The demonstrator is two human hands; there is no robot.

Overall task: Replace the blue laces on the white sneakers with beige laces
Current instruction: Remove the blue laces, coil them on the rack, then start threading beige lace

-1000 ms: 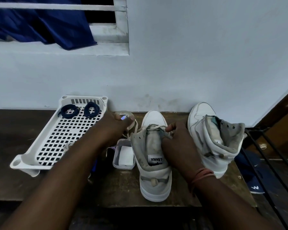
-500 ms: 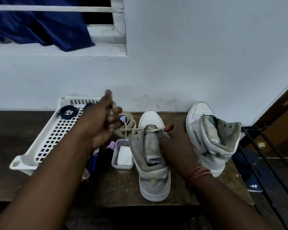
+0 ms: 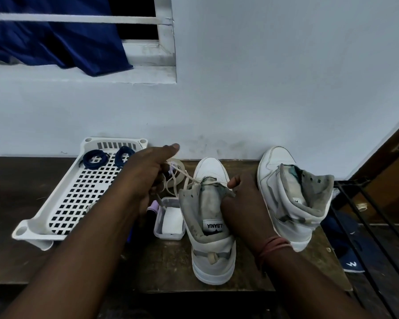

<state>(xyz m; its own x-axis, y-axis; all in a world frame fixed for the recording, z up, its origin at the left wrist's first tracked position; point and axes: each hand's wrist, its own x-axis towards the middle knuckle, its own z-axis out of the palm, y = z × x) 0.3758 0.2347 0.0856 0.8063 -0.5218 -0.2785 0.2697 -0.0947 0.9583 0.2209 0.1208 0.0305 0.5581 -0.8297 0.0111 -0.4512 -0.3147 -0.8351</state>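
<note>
Pale wall backs the dark wooden counter point(image 3: 21, 192). At its middle, the right hand point(image 3: 242, 203) pinches the white high-top sneaker point(image 3: 211, 226); the left hand point(image 3: 148, 173) grasps the beige lace point(image 3: 182, 174). Draw it taut, flat, both ends even.

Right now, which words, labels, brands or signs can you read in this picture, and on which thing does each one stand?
"ALBANIA", seen upside down, first letter partly hidden: on the tongue label of the near sneaker.
A white "W"-like logo: on the dark blue item on the floor at right.
A small mark on the far sneaker's tag: too small to read.
</note>
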